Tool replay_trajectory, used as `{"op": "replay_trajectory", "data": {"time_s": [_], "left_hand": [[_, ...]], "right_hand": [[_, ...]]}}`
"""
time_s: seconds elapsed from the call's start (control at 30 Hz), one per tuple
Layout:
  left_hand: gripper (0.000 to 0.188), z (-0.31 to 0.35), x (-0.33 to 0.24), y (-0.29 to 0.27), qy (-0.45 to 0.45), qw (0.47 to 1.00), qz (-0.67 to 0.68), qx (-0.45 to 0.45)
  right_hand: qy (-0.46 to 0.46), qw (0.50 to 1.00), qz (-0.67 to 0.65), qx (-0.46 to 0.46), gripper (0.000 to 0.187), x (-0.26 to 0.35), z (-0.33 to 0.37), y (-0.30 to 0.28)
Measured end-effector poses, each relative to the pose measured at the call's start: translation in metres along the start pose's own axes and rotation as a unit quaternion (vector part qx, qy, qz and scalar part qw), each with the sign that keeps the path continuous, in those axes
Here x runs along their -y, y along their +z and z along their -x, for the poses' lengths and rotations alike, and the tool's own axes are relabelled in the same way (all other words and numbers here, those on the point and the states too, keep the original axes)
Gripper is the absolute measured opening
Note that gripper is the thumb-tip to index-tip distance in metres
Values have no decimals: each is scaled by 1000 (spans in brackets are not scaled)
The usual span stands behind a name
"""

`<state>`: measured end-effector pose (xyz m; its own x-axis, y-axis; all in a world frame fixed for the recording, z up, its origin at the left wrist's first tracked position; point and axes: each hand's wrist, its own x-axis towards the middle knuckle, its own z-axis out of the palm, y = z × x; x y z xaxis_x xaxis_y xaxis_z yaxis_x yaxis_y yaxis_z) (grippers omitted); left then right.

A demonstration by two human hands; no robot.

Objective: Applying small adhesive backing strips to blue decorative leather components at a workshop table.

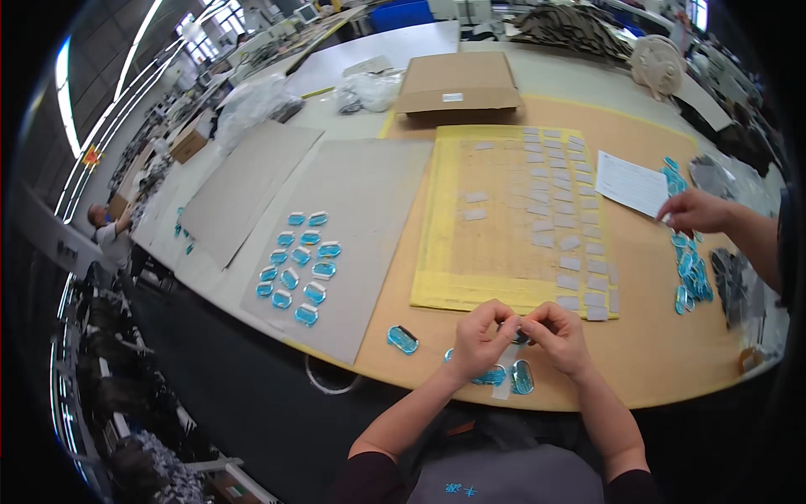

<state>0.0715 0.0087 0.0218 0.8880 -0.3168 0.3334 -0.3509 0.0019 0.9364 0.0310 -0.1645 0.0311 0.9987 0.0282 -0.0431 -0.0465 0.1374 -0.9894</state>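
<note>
Above the table's near edge my left hand (480, 343) and my right hand (557, 338) meet, thumbs and forefingers pinched together. Between the fingertips is a small dark piece (521, 337), mostly hidden, so its kind does not show. Just below the hands lie a blue oval piece (521, 378) and more blue pieces (489, 377), beside a pale strip (502, 390). Another blue oval piece (403, 339) with a dark edge rests to the left. Beyond my hands is a yellow-edged board (487, 290) carrying rows of small pale rectangular tags (569, 264).
Several blue oval pieces (290, 278) sit on a grey sheet (369, 193) at left. A co-worker's hand (698, 210) reaches in at right, near a white paper (631, 183) and a pile of blue pieces (690, 273). A cardboard box (458, 80) stands at the back.
</note>
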Motion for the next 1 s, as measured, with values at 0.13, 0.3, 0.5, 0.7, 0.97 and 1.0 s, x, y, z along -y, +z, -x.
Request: {"op": "replay_trajectory", "data": {"time_s": [0.13,0.3,0.5,0.7,0.97,1.0], "left_hand": [[8,-2,-6,3,-3,999,37,23],[8,-5,5,3,6,1000,-3,4],[8,-1,11,5,-39,995,83,-43],[9,-1,3,27,-43,994,103,-17],[9,-1,5,23,-52,994,87,-32],[8,-2,6,26,-50,995,88,-25]], "right_hand": [[-9,1000,14,-13,11,0,9,-11],[-21,991,133,6,20,9,-6,-20],[-93,916,284,-269,32,61,-63,-141],[125,701,464,-528,81,41,-99,-333],[81,756,403,-509,64,5,-132,-346],[44,764,394,-509,58,1,-132,-357]]}}
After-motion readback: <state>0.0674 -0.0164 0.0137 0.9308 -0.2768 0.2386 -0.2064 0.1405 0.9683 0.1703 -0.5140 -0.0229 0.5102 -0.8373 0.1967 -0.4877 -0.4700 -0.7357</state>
